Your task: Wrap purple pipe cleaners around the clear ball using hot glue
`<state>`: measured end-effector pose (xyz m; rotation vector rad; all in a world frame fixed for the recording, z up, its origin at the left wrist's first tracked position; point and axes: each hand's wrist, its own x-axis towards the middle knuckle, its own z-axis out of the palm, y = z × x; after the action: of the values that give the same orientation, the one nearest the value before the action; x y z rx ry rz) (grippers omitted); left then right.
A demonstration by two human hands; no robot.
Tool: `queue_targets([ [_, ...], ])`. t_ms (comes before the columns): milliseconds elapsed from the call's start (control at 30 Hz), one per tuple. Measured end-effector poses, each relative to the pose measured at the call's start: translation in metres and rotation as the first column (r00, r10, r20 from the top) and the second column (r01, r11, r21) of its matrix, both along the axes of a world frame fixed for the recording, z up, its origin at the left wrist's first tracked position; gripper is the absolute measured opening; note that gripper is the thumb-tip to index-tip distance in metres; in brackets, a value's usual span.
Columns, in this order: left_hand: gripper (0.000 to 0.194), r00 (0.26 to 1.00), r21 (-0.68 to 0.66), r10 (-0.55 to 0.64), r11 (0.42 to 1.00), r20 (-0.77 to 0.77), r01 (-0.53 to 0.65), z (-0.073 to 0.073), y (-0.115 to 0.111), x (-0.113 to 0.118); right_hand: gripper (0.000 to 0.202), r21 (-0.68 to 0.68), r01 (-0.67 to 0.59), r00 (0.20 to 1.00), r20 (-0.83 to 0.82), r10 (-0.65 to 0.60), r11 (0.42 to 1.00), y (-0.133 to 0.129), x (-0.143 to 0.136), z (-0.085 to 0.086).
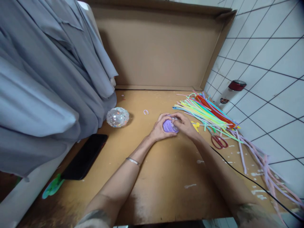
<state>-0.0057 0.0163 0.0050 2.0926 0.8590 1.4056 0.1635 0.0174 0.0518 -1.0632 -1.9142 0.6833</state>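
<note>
In the middle of the table, my left hand (159,129) is wrapped round a rounded object with purple, fuzzy-looking strands coiled about it (168,126). A small clear, shiny part shows on the object's right side. The curled fingers of my right hand (184,124) press on that right side, and their tips are partly hidden. Just beyond my right hand lies a yellow tool (195,125), perhaps a glue gun, mostly covered by the hand. A small pale pink curved piece (146,112) rests on the table to the left of my hands.
A clear faceted ball (118,117) sits at left, near a black phone (84,156) and a grey cloth (59,79). Colourful pipe cleaners (204,110), red-handled scissors (219,142), a black cable (249,179) and a red-lidded jar (228,95) are at right. A cardboard panel (156,47) stands behind.
</note>
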Motion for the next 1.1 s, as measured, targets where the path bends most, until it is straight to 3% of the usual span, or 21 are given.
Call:
queue_targets([
  [200, 0.060, 0.995, 0.033, 0.099, 0.994, 0.033, -0.100, 0.000, -0.002, 0.004, 0.035, -0.012, 0.015, 1.000, -0.018, -0.015, 1.000, 0.000, -0.004, -0.004],
  [267, 0.061, 0.992, 0.030, 0.111, 0.993, 0.056, -0.113, -0.001, -0.002, 0.004, 0.038, 0.004, 0.077, 0.997, 0.018, -0.077, 0.997, 0.000, -0.001, -0.002],
  [333, 0.061, 0.989, 0.015, 0.125, 0.992, 0.081, -0.126, -0.001, -0.002, 0.003, 0.037, 0.088, 0.217, 0.966, 0.124, -0.227, 0.972, -0.003, 0.006, 0.001],
  [400, 0.060, 0.985, -0.008, 0.138, 0.990, 0.103, -0.138, -0.002, -0.002, 0.003, 0.036, 0.199, 0.399, 0.845, 0.299, -0.443, 0.895, -0.010, 0.016, 0.003],
  [467, 0.059, 0.983, -0.024, 0.140, 0.990, 0.116, -0.138, -0.002, -0.002, 0.003, 0.035, 0.246, 0.532, 0.642, 0.507, -0.575, 0.810, -0.020, 0.025, 0.002],
  [533, 0.059, 0.984, -0.029, 0.135, 0.991, 0.116, -0.133, -0.002, -0.002, 0.003, 0.036, 0.241, 0.612, 0.452, 0.674, -0.584, 0.753, -0.030, 0.033, -0.002],
  [600, 0.059, 0.985, -0.027, 0.136, 0.991, 0.110, -0.133, -0.002, -0.001, 0.003, 0.037, 0.217, 0.648, 0.357, 0.760, -0.543, 0.730, -0.037, 0.038, -0.007],
  [667, 0.059, 0.985, -0.016, 0.134, 0.991, 0.107, -0.133, -0.002, -0.001, 0.003, 0.035, 0.162, 0.657, 0.360, 0.790, -0.496, 0.736, -0.039, 0.042, -0.011],
  [867, 0.059, 0.988, -0.002, 0.127, 0.992, 0.091, -0.127, -0.002, -0.001, 0.003, 0.023, 0.052, 0.644, 0.475, 0.755, -0.453, 0.763, -0.034, 0.045, -0.016],
  [1100, 0.059, 0.988, -0.006, 0.128, 0.992, 0.087, -0.128, -0.001, -0.002, 0.003, 0.025, 0.097, 0.684, 0.403, 0.776, -0.485, 0.723, -0.037, 0.037, -0.017],
])
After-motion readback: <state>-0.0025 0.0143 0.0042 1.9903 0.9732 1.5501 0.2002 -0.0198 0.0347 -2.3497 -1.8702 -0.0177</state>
